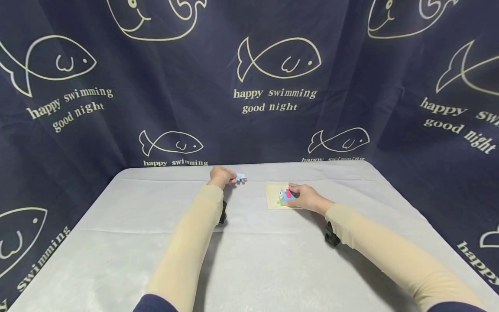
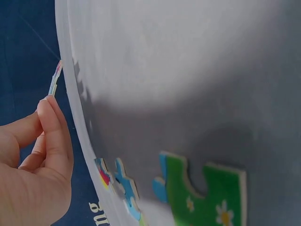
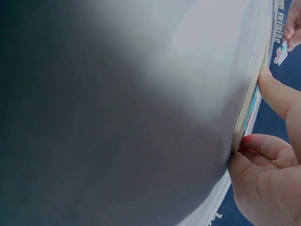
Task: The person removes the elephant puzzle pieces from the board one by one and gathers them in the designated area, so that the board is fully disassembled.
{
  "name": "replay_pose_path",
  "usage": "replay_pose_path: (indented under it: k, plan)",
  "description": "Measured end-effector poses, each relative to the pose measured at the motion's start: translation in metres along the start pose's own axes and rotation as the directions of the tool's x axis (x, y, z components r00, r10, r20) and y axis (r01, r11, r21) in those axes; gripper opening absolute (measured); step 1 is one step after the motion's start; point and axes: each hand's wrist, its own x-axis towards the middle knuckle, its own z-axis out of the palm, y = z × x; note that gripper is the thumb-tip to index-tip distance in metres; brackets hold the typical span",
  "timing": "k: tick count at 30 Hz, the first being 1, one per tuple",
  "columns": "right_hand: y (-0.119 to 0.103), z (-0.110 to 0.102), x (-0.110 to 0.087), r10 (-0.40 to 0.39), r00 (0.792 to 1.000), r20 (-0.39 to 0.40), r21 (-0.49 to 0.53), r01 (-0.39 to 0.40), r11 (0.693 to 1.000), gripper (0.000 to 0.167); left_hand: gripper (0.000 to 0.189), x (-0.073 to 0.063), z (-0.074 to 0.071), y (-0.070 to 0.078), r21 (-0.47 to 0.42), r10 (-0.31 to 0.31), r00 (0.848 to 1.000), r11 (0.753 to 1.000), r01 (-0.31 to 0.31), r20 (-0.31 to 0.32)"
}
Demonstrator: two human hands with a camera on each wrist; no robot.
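A small piece (image 1: 241, 177) is pinched by the left hand (image 1: 221, 174) at the far side of the table (image 1: 117, 260), its free end pointed right, and the board (image 1: 271, 203) is found to the right and a bit nearer, with a gap left between. The board is held at its right part by the right hand (image 1: 309, 199), and bright pieces (image 1: 286, 197) can be seen on it. A green piece (image 2: 214, 202) is seen on the table from the left wrist.
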Motion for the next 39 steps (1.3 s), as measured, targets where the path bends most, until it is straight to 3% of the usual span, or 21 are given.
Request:
replay_pose_path:
  k: [7, 15, 22, 28, 33, 34, 35, 37, 39]
  plan:
    - [0.0, 0.003, 0.0, 0.0, 1.0, 0.001, 0.014, 0.0, 1.0, 0.077, 0.017, 0.006, 0.004, -0.006, -0.026, -0.05, 0.998, 0.998, 0.049, -0.037]
    - [-0.002, 0.001, 0.0, 0.016, 1.0, 0.007, 0.015, -0.016, 1.0, 0.077, 0.022, 0.01, 0.004, -0.008, 0.068, -0.079, 0.993, 0.994, 0.085, -0.085]
    - [-0.002, 0.0, -0.002, -0.002, 1.0, 0.002, 0.003, 0.002, 1.0, 0.078, 0.03, 0.006, -0.001, -0.007, 0.202, -0.045, 0.991, 0.977, 0.07, -0.129]
    - [0.0, -0.001, -0.002, 0.014, 1.0, 0.011, 0.026, -0.014, 1.0, 0.077, 0.026, 0.002, -0.005, -0.005, 0.156, -0.049, 0.991, 0.985, 0.067, -0.122]
    - [0.001, -0.004, -0.001, 0.013, 0.999, 0.033, 0.033, -0.014, 0.999, 0.077, 0.02, 0.02, 0.0, -0.006, 0.106, -0.079, 0.991, 0.99, 0.09, -0.104]
    - [0.001, -0.004, -0.001, 0.012, 0.999, 0.039, 0.033, -0.014, 0.999, 0.077, 0.015, 0.032, 0.005, -0.013, 0.099, -0.058, 0.993, 0.993, 0.068, -0.1]
    - [0.001, -0.005, -0.001, 0.01, 0.999, 0.043, 0.031, -0.012, 0.999, 0.078, 0.013, 0.035, 0.006, -0.014, 0.1, -0.051, 0.995, 0.993, 0.06, -0.091]
    - [0.001, -0.006, -0.001, 0.01, 0.998, 0.054, 0.031, -0.012, 0.999, 0.078, 0.012, 0.037, 0.008, -0.014, 0.112, -0.033, 0.997, 0.993, 0.041, -0.073]
    - [0.001, -0.006, 0.0, 0.005, 0.998, 0.06, 0.025, -0.007, 1.0, 0.078, 0.012, 0.03, 0.007, -0.013, 0.118, -0.022, 0.998, 0.993, 0.029, -0.058]
